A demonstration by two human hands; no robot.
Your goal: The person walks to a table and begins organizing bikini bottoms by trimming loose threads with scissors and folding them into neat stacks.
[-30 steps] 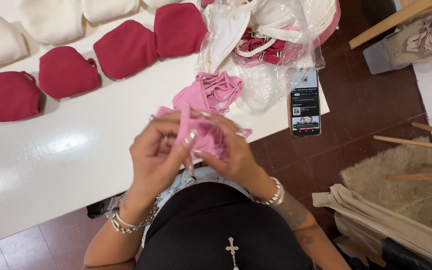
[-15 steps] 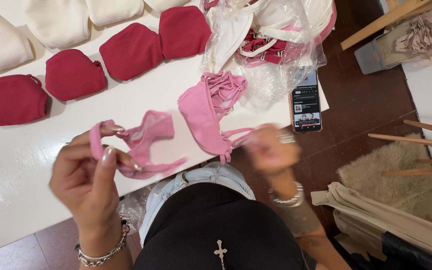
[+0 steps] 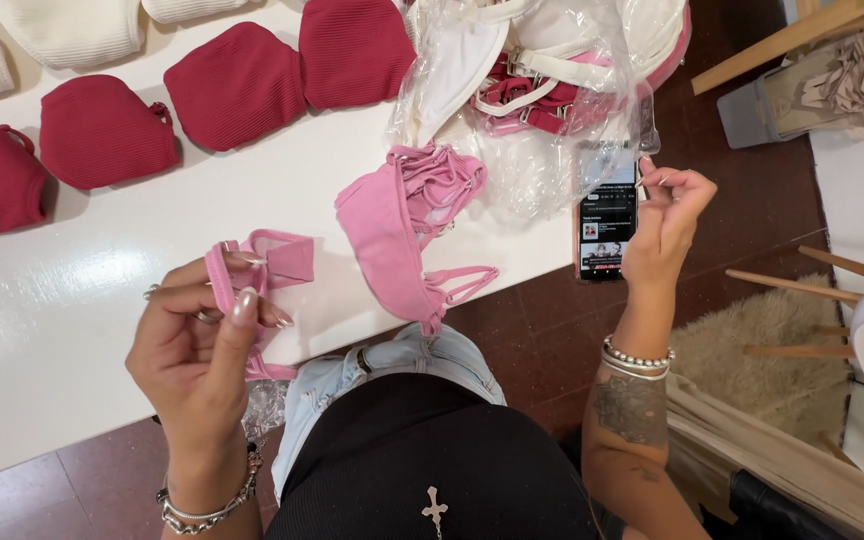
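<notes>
Pink strappy fabric piece (image 3: 257, 265) hangs pinched in the left hand (image 3: 197, 345) at lower left, over the white worktop (image 3: 72, 300). Right hand (image 3: 667, 225), centre right, looks pinched on something too small to tell. A loose pinch could let the straps tangle or slip off the worktop edge.

On the bench (image 3: 72, 290), a row of folded tops (image 3: 237, 85) runs along the far edge from nine to twelve o'clock, with a plastic bag of garments (image 3: 542, 90) at one o'clock. A folded bikini top (image 3: 392, 230) lies at the centre near the bench's near edge, just before the bag, and a phone (image 3: 607, 225) rests at three o'clock on the bench's corner. The left hand (image 3: 197, 345) holds a small garment (image 3: 267, 265) at eight o'clock over the bench's near edge, well apart from the right hand (image 3: 667, 220), which hangs just beside the phone.
</notes>
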